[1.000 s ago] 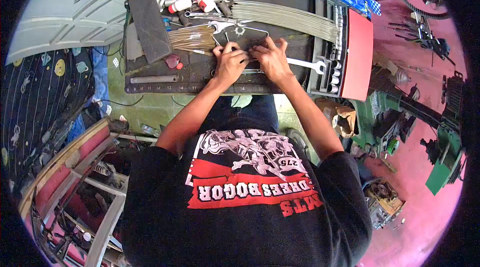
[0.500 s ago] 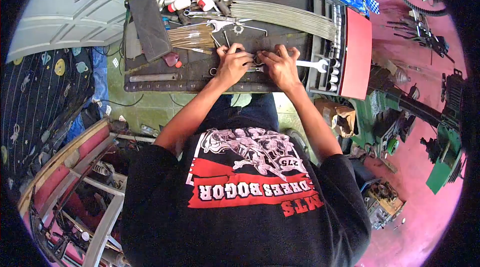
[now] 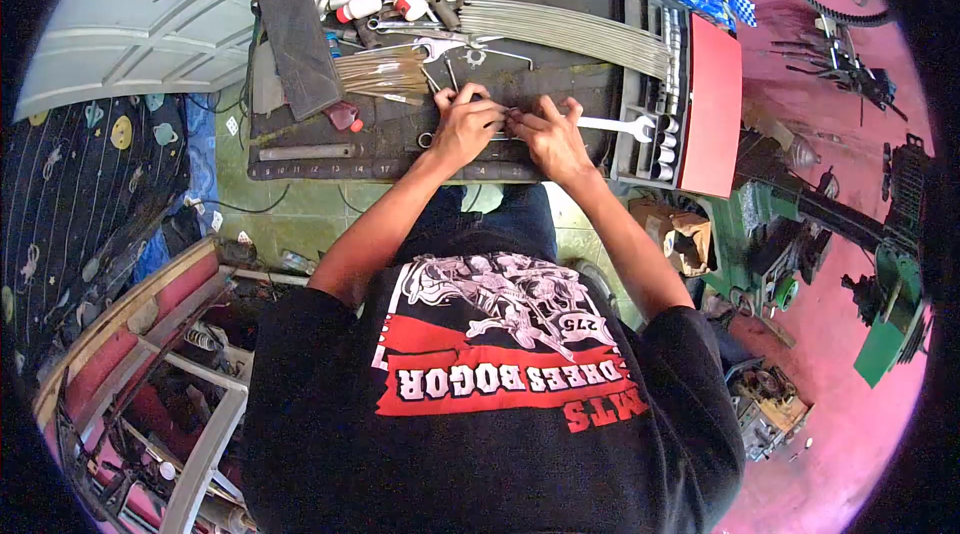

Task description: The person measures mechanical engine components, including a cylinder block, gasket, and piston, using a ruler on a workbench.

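Note:
My left hand (image 3: 466, 133) is closed over the dark bench mat (image 3: 390, 139), its fingertips pinched on something too small to make out. Close to it on the right, my right hand (image 3: 550, 137) is closed too, its fingertips meeting the left ones. Below the hands lies a small wrench (image 3: 427, 140), partly covered by the left hand. A large silver wrench (image 3: 610, 125) reaches from behind my right hand toward a row of sockets (image 3: 664, 151). Thin metal rods (image 3: 560, 29) and a brown bundle of sticks (image 3: 385, 74) lie beyond the hands.
Two white bottles with red caps (image 3: 360, 6), a dark flat case (image 3: 300, 49) and a metal bar (image 3: 307, 153) lie on the left of the bench. A red panel (image 3: 713, 112) borders its right side. A wooden frame (image 3: 130, 324) stands at the lower left.
My right hand has shifted slightly left and down, its fingers closer to my left hand. More of the large wrench's handle shows. My left hand has hardly moved.

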`<state>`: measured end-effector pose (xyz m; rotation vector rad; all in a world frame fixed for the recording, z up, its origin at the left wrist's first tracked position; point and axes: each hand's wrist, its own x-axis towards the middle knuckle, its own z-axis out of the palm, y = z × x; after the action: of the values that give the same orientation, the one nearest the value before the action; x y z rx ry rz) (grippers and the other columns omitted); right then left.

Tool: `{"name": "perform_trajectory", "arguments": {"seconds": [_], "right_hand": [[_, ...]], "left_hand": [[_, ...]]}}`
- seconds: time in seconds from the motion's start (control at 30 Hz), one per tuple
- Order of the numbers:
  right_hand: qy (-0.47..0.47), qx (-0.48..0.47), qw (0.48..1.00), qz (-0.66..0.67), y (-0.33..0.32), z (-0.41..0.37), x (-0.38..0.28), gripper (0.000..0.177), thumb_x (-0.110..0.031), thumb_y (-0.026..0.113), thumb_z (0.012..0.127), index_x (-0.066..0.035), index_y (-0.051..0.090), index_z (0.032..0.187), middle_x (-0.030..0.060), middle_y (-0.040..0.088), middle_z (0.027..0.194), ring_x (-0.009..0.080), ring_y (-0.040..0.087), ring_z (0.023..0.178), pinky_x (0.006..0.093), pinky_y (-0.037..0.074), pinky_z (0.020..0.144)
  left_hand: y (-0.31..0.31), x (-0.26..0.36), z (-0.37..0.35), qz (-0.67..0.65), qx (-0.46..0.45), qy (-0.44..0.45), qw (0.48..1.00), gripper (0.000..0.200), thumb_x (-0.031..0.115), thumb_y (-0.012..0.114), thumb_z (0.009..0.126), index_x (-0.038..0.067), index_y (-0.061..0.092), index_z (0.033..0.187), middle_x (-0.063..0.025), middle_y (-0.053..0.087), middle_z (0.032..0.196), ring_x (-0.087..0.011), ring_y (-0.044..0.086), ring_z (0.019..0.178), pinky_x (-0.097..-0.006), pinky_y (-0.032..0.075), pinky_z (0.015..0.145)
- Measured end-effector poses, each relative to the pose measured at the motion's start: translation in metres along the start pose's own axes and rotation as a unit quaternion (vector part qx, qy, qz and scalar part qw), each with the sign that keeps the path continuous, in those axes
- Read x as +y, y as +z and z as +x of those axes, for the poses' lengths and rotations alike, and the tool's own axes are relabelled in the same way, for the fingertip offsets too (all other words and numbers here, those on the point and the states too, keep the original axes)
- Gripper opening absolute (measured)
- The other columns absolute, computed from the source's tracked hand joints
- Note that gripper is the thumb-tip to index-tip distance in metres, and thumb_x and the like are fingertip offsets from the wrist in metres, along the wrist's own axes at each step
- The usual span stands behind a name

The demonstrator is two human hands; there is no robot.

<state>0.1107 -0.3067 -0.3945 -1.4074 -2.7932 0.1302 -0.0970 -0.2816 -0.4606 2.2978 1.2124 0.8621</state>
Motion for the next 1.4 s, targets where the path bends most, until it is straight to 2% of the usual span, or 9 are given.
{"name": "perform_trajectory", "arguments": {"seconds": [0.23,0.4,0.7,0.77,0.93,1.1,1.17,1.2,1.4], "right_hand": [[0.006,-0.037,0.999,0.025,-0.011,-0.006,-0.006,0.037,-0.012,0.067,0.082,-0.023,0.077,0.116,-0.0096,0.072,0.115,0.0187,0.053,0.117,0.0616,0.032,0.102],[0.046,0.110,0.993,0.007,-0.001,-0.004,0.001,0.037,-0.014,0.067,0.083,-0.023,0.076,0.117,-0.0100,0.072,0.121,0.0184,0.053,0.117,0.0590,0.032,0.100],[0.042,0.068,0.997,0.015,0.010,-0.014,-0.001,0.039,-0.014,0.067,0.083,-0.027,0.075,0.119,-0.0137,0.070,0.125,0.0191,0.053,0.119,0.0574,0.031,0.100],[0.041,0.090,0.995,0.008,0.005,-0.019,0.004,0.037,-0.017,0.063,0.084,-0.024,0.075,0.119,-0.0118,0.070,0.127,0.0197,0.053,0.118,0.0565,0.033,0.100],[0.070,0.082,0.994,0.019,0.002,-0.032,0.016,0.042,-0.014,0.068,0.080,-0.026,0.075,0.120,-0.0105,0.072,0.125,0.0221,0.054,0.119,0.0536,0.034,0.100],[0.118,0.100,0.988,-0.007,0.002,-0.049,0.032,0.045,-0.012,0.068,0.081,-0.030,0.075,0.121,-0.0096,0.072,0.124,0.0251,0.055,0.120,0.0579,0.033,0.104],[0.143,0.075,0.987,-0.017,-0.003,-0.057,0.042,0.047,-0.011,0.069,0.081,-0.030,0.074,0.123,-0.0086,0.070,0.130,0.0261,0.054,0.122,0.0593,0.032,0.105],[0.145,0.074,0.986,-0.017,-0.007,-0.058,0.042,0.047,-0.011,0.069,0.081,-0.030,0.074,0.123,-0.0086,0.070,0.130,0.0261,0.054,0.122,0.0593,0.032,0.105],[0.158,0.085,0.984,0.013,0.000,-0.051,0.037,0.048,-0.012,0.070,0.081,-0.026,0.070,0.128,-0.0072,0.066,0.138,0.0250,0.052,0.128,0.0597,0.030,0.106]], "left_hand": [[0.006,-0.004,-0.001,-0.011,0.015,0.012,1.000,0.009,0.017,0.075,0.079,0.016,0.078,0.087,0.0093,0.075,0.103,-0.0146,0.059,0.112,-0.0505,0.028,0.097],[0.002,-0.003,0.000,-0.010,0.004,0.008,1.000,0.008,0.018,0.075,0.079,0.015,0.077,0.087,0.0090,0.074,0.102,-0.0153,0.059,0.113,-0.0510,0.028,0.097],[0.001,0.000,-0.001,-0.023,0.007,0.014,1.000,0.009,0.017,0.072,0.081,0.016,0.078,0.088,0.0085,0.074,0.104,-0.0154,0.058,0.113,-0.0506,0.028,0.097],[0.002,0.002,0.001,-0.019,0.003,0.015,1.000,0.012,0.018,0.072,0.082,0.017,0.078,0.092,0.0093,0.074,0.105,-0.0154,0.058,0.113,-0.0503,0.028,0.097],[0.002,0.016,0.008,0.003,0.008,0.054,0.998,0.022,0.021,0.075,0.084,0.019,0.078,0.105,0.0103,0.073,0.118,-0.0157,0.057,0.117,-0.0486,0.031,0.096],[0.016,0.022,0.014,-0.003,0.005,0.076,0.997,0.021,0.019,0.076,0.082,0.021,0.079,0.103,0.0105,0.073,0.119,-0.0166,0.057,0.118,-0.0499,0.030,0.097],[0.015,0.023,0.015,-0.004,-0.006,0.065,0.998,0.018,0.020,0.077,0.082,0.021,0.080,0.100,0.0094,0.075,0.119,-0.0165,0.058,0.119,-0.0466,0.028,0.096],[0.016,0.022,0.015,-0.027,-0.004,0.056,0.998,0.018,0.017,0.076,0.082,0.022,0.080,0.098,0.0112,0.073,0.119,-0.0164,0.057,0.119,-0.0498,0.029,0.097],[0.019,0.020,0.012,-0.026,0.003,0.043,0.999,0.017,0.018,0.076,0.082,0.021,0.079,0.098,0.0106,0.074,0.118,-0.0171,0.057,0.119,-0.0496,0.028,0.097]]}}
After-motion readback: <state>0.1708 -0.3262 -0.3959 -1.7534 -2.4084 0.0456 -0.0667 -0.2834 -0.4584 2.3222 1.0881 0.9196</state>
